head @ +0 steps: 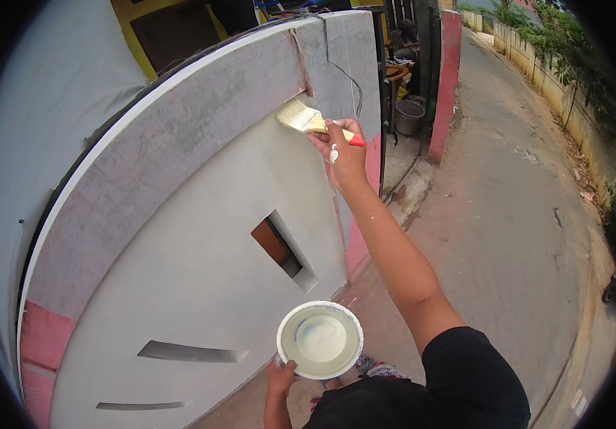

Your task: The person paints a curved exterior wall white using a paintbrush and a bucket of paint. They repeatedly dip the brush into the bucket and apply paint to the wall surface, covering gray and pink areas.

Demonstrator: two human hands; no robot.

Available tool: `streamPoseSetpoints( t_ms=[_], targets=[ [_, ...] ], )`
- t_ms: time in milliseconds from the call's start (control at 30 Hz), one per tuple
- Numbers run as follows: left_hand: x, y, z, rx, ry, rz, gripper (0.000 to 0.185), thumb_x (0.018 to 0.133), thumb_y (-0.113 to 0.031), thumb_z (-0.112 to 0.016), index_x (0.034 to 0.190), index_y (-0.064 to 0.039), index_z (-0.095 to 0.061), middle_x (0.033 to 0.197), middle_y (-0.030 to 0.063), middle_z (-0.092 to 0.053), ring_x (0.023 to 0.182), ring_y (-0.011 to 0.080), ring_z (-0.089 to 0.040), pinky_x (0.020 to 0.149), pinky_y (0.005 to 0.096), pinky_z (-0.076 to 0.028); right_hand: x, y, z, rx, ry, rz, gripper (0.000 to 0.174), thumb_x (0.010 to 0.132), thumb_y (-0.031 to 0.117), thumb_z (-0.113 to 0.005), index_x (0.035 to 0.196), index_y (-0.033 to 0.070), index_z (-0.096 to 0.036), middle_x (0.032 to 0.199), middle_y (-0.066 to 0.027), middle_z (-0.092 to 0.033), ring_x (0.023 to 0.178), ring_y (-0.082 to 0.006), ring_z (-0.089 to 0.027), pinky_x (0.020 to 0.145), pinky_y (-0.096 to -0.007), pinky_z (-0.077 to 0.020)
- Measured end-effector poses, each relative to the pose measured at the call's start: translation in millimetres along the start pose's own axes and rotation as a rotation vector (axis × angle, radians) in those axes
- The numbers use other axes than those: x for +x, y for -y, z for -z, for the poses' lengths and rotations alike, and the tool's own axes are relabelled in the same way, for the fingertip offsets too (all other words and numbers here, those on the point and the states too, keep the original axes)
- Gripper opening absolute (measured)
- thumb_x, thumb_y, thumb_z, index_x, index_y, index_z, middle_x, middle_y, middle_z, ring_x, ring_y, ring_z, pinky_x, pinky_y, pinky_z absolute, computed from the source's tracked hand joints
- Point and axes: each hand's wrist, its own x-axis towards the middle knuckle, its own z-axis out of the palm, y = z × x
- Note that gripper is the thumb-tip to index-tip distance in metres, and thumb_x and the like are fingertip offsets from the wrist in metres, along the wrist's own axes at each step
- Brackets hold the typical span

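A wide paintbrush [302,118] with a pale wooden handle and red tip is gripped in my right hand [343,147], which has white paint on it. Its bristles touch the upper corner of a white-painted wall panel [206,230], just under the grey border [179,123]. Low in the view, my left hand [282,375] holds the rim of a round plastic tub [320,370] with white paint [321,338] inside. The tub is level, in front of my body.
Slot openings [278,246] pierce the panel. A thin cable [343,69] hangs over the wall top. Beyond a red post [444,86] runs a paved lane [501,187]. A bucket [409,117] stands inside the gateway, where a person [405,40] is partly visible.
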Motion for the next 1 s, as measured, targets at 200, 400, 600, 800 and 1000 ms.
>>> streamPoseSetpoints(
  t_ms=[200, 400, 600, 800, 1000],
  targets=[
    [-13, 17, -11, -0.041, -0.066, 0.035, 0.049, 0.089, -0.007, -0.056, 0.137, 0.001, -0.054, 0.112, 0.0131, -0.069, 0.089, 0.0246, -0.073, 0.063, 0.0366, -0.066, -147, -97, 121, -0.316, -0.545, -0.448, 0.015, 0.102, 0.007, -0.061, 0.103, 0.007, -0.047, 0.100, -0.0148, -0.067, 0.082, -0.0213, -0.072, 0.076, -0.0373, -0.0661],
    [-15, 17, -5, -0.054, -0.132, 0.035, 0.045, 0.088, -0.005, -0.057, 0.132, 0.003, -0.057, 0.108, 0.0140, -0.071, 0.083, 0.0245, -0.074, 0.061, 0.0367, -0.067, -79, -66, 34, -0.350, -0.171, -0.149, 0.015, 0.100, 0.004, -0.059, 0.099, 0.005, -0.044, 0.098, -0.0148, -0.064, 0.079, -0.0195, -0.071, 0.075, -0.0349, -0.0656],
    [-5, 2, 5, -0.063, -0.093, 0.038, 0.045, 0.087, -0.005, -0.058, 0.131, 0.003, -0.059, 0.108, 0.0139, -0.071, 0.082, 0.0227, -0.074, 0.058, 0.0356, -0.066, -30, -9, -67, -0.049, 0.013, -0.013, 0.015, 0.101, 0.002, -0.058, 0.101, 0.004, -0.043, 0.098, -0.0142, -0.063, 0.087, -0.0220, -0.073, 0.081, -0.0364, -0.0662],
    [0, -6, 16, -0.024, -0.061, -0.004, 0.047, 0.088, -0.005, -0.058, 0.134, 0.001, -0.058, 0.110, 0.0122, -0.071, 0.084, 0.0212, -0.073, 0.057, 0.0343, -0.065, -133, -67, 31, -0.344, -0.259, -0.351, 0.014, 0.101, 0.002, -0.058, 0.099, 0.006, -0.045, 0.104, -0.0183, -0.066, 0.085, -0.0219, -0.074, 0.076, -0.0363, -0.0667],
    [2, -2, 34, 0.005, 0.019, -0.026, 0.052, 0.087, -0.005, -0.058, 0.139, 0.001, -0.054, 0.111, 0.0136, -0.070, 0.083, 0.0222, -0.073, 0.058, 0.0346, -0.065, -90, -39, 7, -0.353, -0.219, -0.200, 0.012, 0.101, 0.004, -0.057, 0.097, 0.004, -0.046, 0.102, -0.0194, -0.068, 0.082, -0.0227, -0.074, 0.070, -0.0347, -0.0664]
  ],
)
